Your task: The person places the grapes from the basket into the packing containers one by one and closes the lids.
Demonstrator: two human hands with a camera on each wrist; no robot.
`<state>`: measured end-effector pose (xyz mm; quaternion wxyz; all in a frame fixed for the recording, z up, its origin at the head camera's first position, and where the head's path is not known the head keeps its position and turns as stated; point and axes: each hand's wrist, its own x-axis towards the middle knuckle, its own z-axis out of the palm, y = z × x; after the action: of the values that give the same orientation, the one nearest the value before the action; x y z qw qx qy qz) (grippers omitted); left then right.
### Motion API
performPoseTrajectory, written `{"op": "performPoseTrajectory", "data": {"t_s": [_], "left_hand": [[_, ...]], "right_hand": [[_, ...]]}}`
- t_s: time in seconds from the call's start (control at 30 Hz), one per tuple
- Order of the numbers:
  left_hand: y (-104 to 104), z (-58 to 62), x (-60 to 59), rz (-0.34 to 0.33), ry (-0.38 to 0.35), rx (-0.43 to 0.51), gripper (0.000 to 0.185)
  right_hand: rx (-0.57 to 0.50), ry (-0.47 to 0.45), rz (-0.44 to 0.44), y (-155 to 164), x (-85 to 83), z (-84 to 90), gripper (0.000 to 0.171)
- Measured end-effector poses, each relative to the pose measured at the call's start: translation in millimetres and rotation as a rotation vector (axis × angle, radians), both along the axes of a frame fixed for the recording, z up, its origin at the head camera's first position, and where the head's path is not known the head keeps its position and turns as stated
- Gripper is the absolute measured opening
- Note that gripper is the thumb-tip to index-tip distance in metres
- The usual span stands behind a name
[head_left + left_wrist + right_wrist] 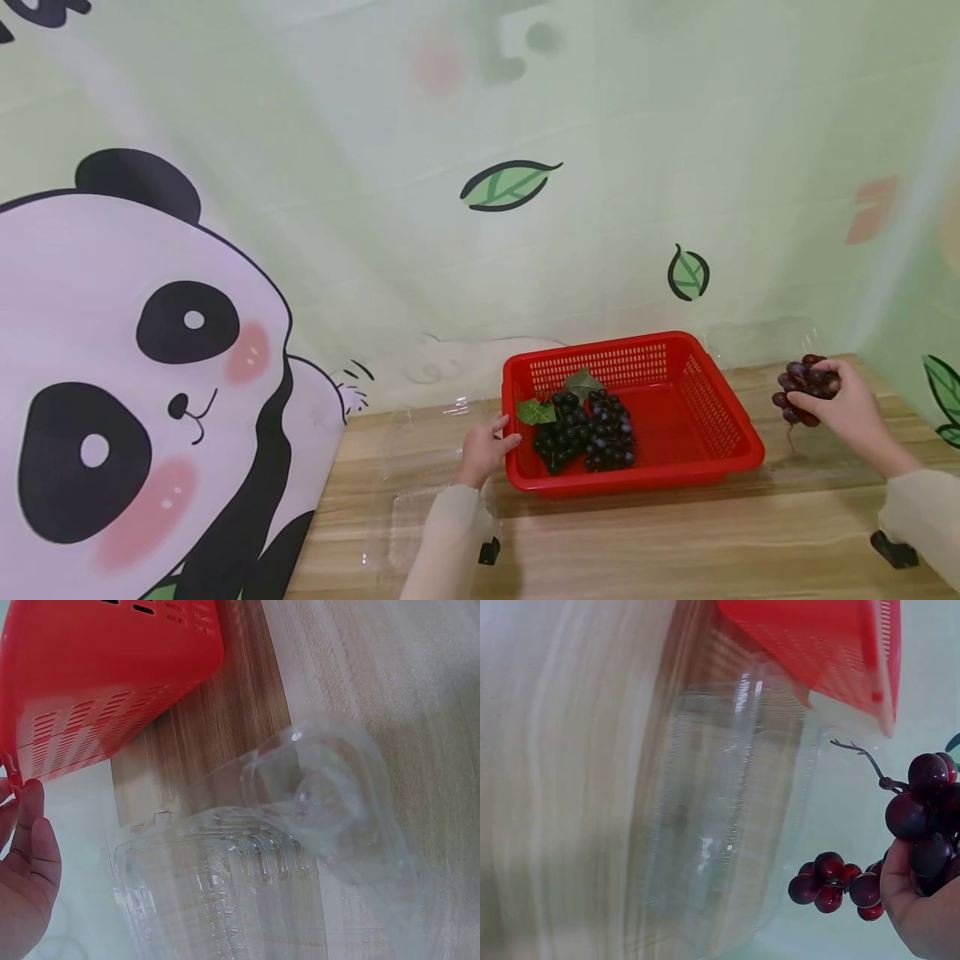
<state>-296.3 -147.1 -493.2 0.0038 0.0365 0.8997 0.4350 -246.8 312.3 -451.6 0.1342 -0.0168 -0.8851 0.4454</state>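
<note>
A red plastic basket (630, 483) with slotted walls stands on the table. My left hand (483, 450) holds its left rim, fingertips at the edge in the left wrist view. Inside, toward the left, lie a black-green bunch of grapes (558, 437) and a bluish-black bunch (611, 429), with green leaves (536, 412) by them. Off the basket's right side, my right hand (851, 408) grips a dark red bunch of grapes (928, 814). A bare stem hangs from that bunch, and some of its grapes are hidden behind the fingers.
Left of the basket lies a clear plastic container (217, 892) with a raised, curved part. Another clear plastic container (712, 802) lies to its right, below the held grapes. Behind the wooden table (637, 542) hangs a pale green cloth (390, 275) printed with a panda and leaves.
</note>
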Motion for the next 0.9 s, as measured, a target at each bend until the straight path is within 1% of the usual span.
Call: {"op": "performPoseTrajectory", "data": {"t_s": [0.17,0.37,0.5,0.6,0.73,0.9], "left_hand": [[-1,-0.1,0.3,-0.003,-0.003,0.008,0.045],[0,-1.5,-0.7,-0.003,0.017,-0.016,0.045],[0,-2.3,-1.4,0.004,-0.001,-0.004,0.045],[0,-2.4,-1.7,0.008,-0.010,0.002,0.045],[0,-2.2,-1.4,-0.001,0.002,0.006,0.045],[0,-0.9,0.0,-0.010,0.015,-0.004,0.045]], "right_hand": [[0.018,-0.019,-0.008,5,0.6,-10.1,0.055],[0.011,-0.048,-0.024,8,1.8,-21.1,0.057],[0.024,-0.072,-0.039,9,1.9,-28.8,0.059],[0.011,-0.093,-0.048,8,1.4,-33.9,0.062],[-0.003,-0.111,-0.065,7,0.1,-40.0,0.064],[0.006,-0.119,-0.088,5,-1.1,-45.2,0.064]]}}
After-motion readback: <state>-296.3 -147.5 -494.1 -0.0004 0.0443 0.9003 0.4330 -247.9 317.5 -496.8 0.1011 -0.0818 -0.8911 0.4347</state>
